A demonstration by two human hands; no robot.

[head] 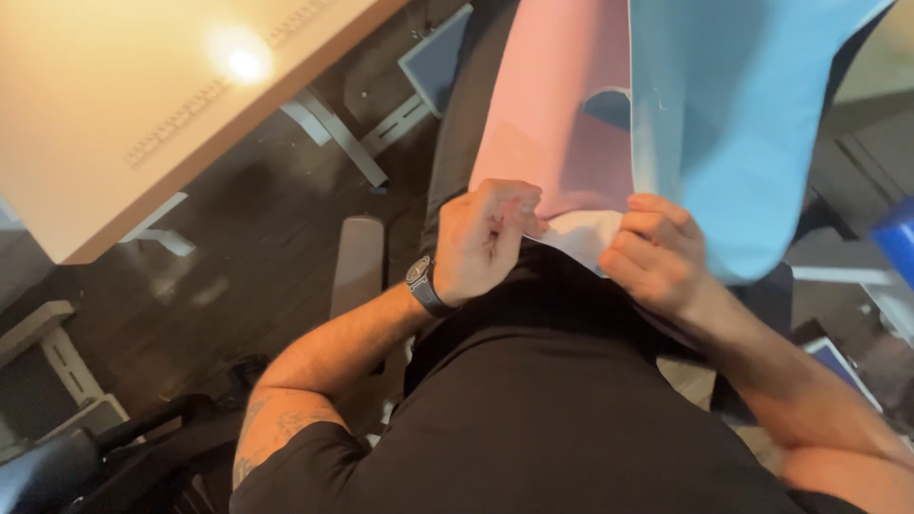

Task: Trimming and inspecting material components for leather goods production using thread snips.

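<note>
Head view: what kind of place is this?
Probably a craft or sewing workroom. A light worktable has a ruler strip along its edge, and both hands, left hand and right hand, pinch pink sheet and blue sheet material.

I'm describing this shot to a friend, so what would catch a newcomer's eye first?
The pink sheet and blue sheet fill the upper middle and right, meeting at a white corner. Both hands, left and right, pinch there. A bright lamp glare shines on the pale table at upper left.

Table point(143, 114) left, open floor point(248, 247) between.
</note>
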